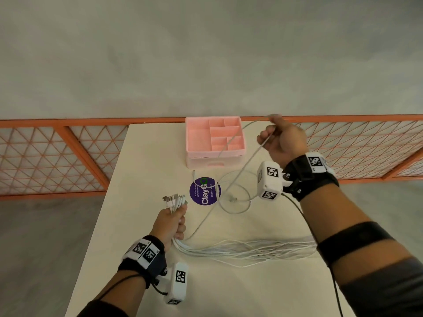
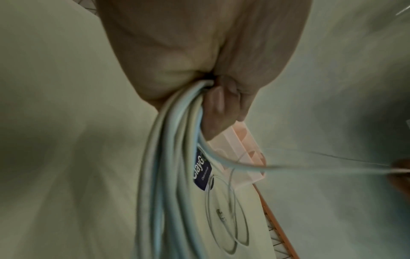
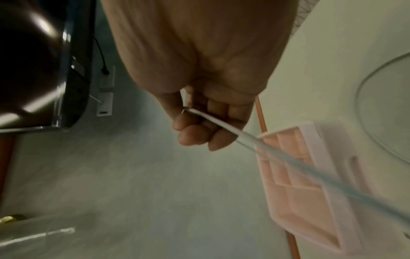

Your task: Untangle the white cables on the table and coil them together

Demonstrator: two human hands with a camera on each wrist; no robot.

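My left hand (image 1: 170,224) grips a bundle of white cables (image 1: 247,251) near their plug ends (image 1: 174,200), which stick up above the fist. The wires trail right across the table, under my right forearm. In the left wrist view the fingers (image 2: 213,112) curl round the cables (image 2: 168,175). My right hand (image 1: 280,139) is raised over the far right of the table and holds a single white cable (image 1: 231,186) stretched taut down to the left fist. The right wrist view has the fingers (image 3: 199,133) curled round that cable (image 3: 224,128). One loose cable (image 1: 235,202) lies looped on the table.
A pink divided organiser box (image 1: 215,140) stands at the table's far edge. A round purple sticker (image 1: 204,191) lies on the white table (image 1: 137,179) in front of it. An orange lattice railing (image 1: 57,156) runs behind the table.
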